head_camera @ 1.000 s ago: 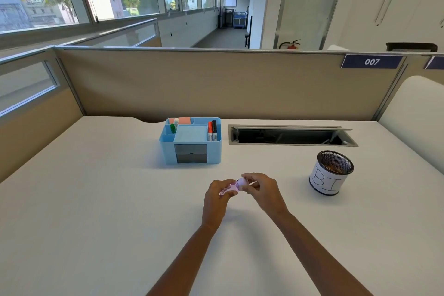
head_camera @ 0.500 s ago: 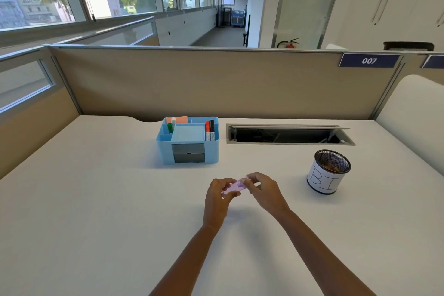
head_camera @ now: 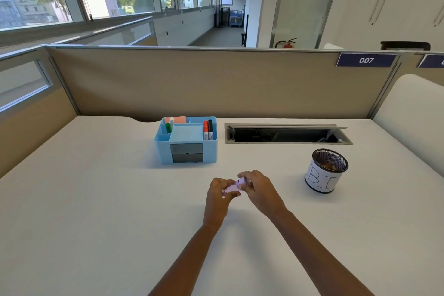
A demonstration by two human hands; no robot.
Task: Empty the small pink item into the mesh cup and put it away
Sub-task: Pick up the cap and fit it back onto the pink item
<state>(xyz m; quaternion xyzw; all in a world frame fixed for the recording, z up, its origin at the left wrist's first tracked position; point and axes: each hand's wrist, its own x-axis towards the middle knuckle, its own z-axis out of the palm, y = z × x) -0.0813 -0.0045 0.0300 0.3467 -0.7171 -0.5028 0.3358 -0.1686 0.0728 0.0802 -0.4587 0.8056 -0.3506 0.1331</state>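
A small pink item (head_camera: 232, 188) is held just above the middle of the white desk between both hands. My left hand (head_camera: 219, 196) grips its near left end and my right hand (head_camera: 258, 187) pinches its far right end; fingers hide most of it. The black mesh cup (head_camera: 326, 170), wrapped in white paper with hand-drawn letters, stands upright on the desk to the right of my hands, with some brownish contents inside.
A blue desk organiser (head_camera: 186, 140) with markers, a glue stick and sticky notes stands behind my hands. An open cable hatch (head_camera: 287, 134) lies in the desk at the back right. A beige partition (head_camera: 216, 84) closes off the far edge.
Both hands have turned the pink item slightly between the fingers, staying in the same spot. The camera view has shifted a little.
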